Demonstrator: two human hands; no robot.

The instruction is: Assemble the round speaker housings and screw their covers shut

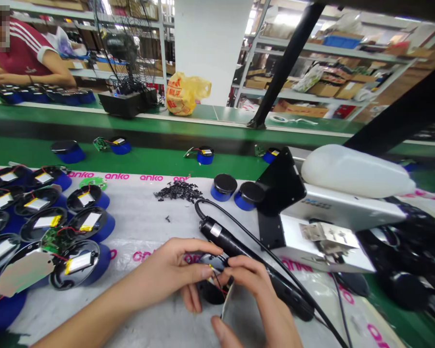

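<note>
In the front middle, a small round black housing (213,293) with thin red and yellow wires sits between my two hands. My left hand (176,268) grips it from the left, with the thumb and forefinger over its rim. My right hand (259,295) is curled on the other side, its fingertips at the wires and the thin edge of a pale circuit board (226,302). My fingers and the board hide part of the housing's inside. Just beyond my right hand lies a black electric screwdriver (235,246) with a cable.
Several blue-and-black housings with batteries (90,222) crowd the left. Small black parts (179,190) lie piled ahead, near two closed housings (224,186). A silver machine (326,232) stands right. More units sit on the green belt (152,157); a co-worker (25,53) is far left.
</note>
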